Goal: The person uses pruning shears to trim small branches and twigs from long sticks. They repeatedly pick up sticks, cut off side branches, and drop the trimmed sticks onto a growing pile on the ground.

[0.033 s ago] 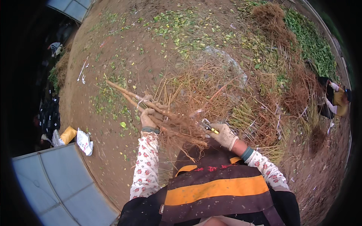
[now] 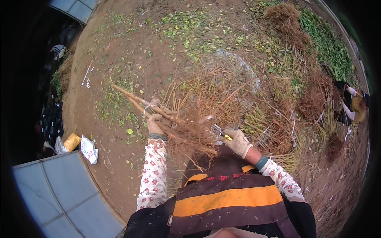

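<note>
My gloved left hand (image 2: pixel 156 124) clasps woody stems (image 2: pixel 171 116); my right hand (image 2: pixel 238 143) is wrapped around yellow-handled shears (image 2: pixel 227 137), just beside tangled roots (image 2: pixel 196 135).

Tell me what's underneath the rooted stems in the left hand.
Past the edges of the rooted stems, parts of the brown-and-orange apron and the pile of stems show. Whatever lies directly under the root tangle and left hand is covered.

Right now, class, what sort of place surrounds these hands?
Probably an outdoor nursery or plant-sorting yard: leaf-strewn soil, a heap of leafy green plants at the right, and woody rooted stems in the left hand.
</note>
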{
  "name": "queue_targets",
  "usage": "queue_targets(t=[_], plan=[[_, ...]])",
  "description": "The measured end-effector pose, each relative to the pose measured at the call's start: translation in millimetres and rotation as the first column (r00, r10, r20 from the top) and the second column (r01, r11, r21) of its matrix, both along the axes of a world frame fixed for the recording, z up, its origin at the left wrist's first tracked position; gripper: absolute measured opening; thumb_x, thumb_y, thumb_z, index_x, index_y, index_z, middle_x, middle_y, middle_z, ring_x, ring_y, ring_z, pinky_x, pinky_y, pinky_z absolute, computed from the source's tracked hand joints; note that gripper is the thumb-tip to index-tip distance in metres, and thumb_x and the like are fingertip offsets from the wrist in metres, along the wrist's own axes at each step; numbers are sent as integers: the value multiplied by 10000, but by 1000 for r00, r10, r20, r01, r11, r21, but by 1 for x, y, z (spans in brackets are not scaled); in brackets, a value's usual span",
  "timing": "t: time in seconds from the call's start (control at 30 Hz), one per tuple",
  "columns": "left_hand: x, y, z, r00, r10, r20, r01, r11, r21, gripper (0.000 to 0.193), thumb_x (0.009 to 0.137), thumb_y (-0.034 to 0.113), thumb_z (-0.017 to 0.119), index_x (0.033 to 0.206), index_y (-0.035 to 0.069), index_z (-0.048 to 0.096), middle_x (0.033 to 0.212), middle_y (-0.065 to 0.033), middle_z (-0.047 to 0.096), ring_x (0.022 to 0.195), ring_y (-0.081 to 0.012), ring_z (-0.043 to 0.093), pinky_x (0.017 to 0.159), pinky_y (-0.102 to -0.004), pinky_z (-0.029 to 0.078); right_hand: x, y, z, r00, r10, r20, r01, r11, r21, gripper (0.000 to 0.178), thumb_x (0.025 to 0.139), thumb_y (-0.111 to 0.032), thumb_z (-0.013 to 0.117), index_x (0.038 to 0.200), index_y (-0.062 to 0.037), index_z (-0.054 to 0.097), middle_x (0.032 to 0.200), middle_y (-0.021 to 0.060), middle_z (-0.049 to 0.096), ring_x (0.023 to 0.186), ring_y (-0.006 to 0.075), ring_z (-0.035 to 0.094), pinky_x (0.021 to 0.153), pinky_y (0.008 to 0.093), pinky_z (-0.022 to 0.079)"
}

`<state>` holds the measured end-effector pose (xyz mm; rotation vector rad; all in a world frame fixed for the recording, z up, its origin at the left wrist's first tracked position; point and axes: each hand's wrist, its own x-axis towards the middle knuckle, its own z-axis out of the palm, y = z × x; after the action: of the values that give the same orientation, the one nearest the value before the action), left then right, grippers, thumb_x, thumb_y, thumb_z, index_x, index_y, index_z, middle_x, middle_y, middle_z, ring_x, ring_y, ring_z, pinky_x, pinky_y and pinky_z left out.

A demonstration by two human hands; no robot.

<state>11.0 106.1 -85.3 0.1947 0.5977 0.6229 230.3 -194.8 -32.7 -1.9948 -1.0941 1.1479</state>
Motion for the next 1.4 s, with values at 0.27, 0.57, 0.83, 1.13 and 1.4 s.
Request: queue_targets(t=[0.27,0.57,0.83,1.13,1.4], plan=[[18,-6,25,961,43,-272,7,984,179,407,763,61,504,1156,-41,519,1002,-132,577,925,-337,610,875,-528,556,-2,23,20,928,116,354,-200,956,212,326,889,-328,740,1117,-105,668,910,120,689,866,338,685,769,439,557],[22,-10,26,953,26,-302,50,968,244,448,771,48,512,1205,-60,534,981,-130,591,921,-344,632,892,-523,566,-6,25,3,944,-37,327,-59,958,281,278,927,-320,710,968,-50,660,744,186,646,755,400,661,691,485,516],[-4,32,55,920,230,-319,-176,966,190,275,774,82,516,1012,-39,580,962,-181,651,841,-344,655,874,-523,576,18,-40,-67,260,-737,-624,802,525,-285,179,952,-207,662,1006,-40,628,687,22,552,549,145,536,501,335,457],[-12,47,17,677,512,-528,-388,859,334,398,824,193,511,1104,-62,633,1024,-273,708,930,-397,680,829,-470,594,-3,-86,-73,905,-225,-360,145,961,-235,370,917,-265,627,1215,-47,641,982,85,701,905,211,682,821,347,536],[33,8,78,765,639,-77,-542,704,458,453,790,92,477,1224,-7,556,1182,-182,628,1206,-372,601,1118,-538,468,-3,75,-5,819,-210,-534,244,970,-8,403,1015,-386,577,1220,-42,612,950,52,661,841,163,614,756,326,498]])
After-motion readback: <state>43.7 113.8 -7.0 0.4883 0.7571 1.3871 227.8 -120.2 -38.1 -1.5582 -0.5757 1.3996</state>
